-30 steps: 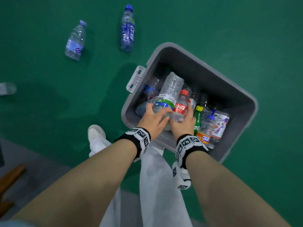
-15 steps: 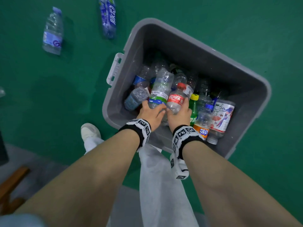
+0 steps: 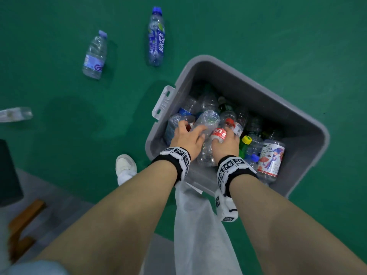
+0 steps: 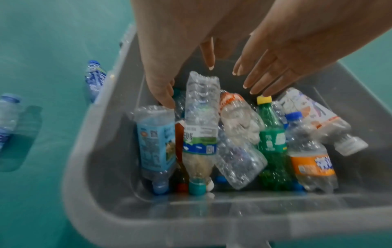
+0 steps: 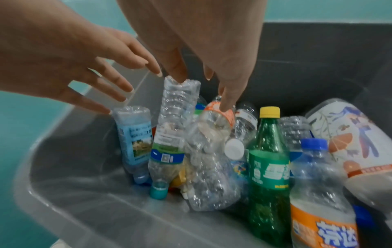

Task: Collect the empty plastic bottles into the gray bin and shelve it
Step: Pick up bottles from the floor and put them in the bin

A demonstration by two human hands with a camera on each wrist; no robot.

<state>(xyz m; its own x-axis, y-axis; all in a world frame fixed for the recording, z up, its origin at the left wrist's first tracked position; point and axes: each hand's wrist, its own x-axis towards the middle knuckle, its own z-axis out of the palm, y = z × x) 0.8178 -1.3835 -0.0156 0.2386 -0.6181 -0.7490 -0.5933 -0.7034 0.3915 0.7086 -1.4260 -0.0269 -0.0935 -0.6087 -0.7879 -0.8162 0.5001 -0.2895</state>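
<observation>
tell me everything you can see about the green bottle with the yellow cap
The green bottle is translucent green plastic with a yellow screw cap and a green label in white print. It looks empty and stands roughly upright, cap up, in the gray bin, wedged among clear bottles beside the orange-labelled bottle. No hand holds it.

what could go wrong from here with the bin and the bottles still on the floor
1. Three bottles lie outside the gray bin: the blue-label bottle, the clear bottle and one at the left edge. Shelving now would probably leave them behind.
2. The tall crushed bottle stands upside down, leaning among the others under the open left hand and right hand; it could tip when the bin is lifted.
</observation>
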